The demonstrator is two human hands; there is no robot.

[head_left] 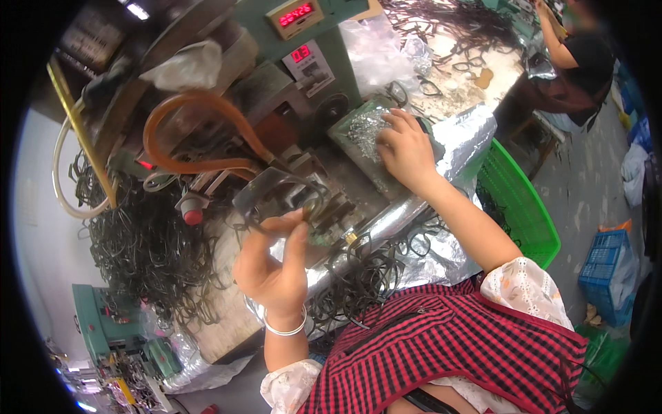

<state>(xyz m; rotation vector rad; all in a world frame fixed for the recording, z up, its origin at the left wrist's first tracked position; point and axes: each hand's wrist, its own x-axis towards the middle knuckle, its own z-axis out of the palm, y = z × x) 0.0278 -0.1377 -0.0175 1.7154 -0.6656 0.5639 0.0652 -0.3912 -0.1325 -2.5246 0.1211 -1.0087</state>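
Observation:
My left hand is raised in front of a green bench machine and pinches a thin black elastic loop at the machine's small metal head. My right hand rests with bent fingers on a green tray of small shiny metal clips, fingertips in the pile. Whether it holds a clip is hidden. A silver bracelet circles my left wrist.
Heaps of black loops lie to the left and in my lap. An orange hose arcs over the machine. Silver foil covers the bench; a green crate stands to the right. Another person works at the far right.

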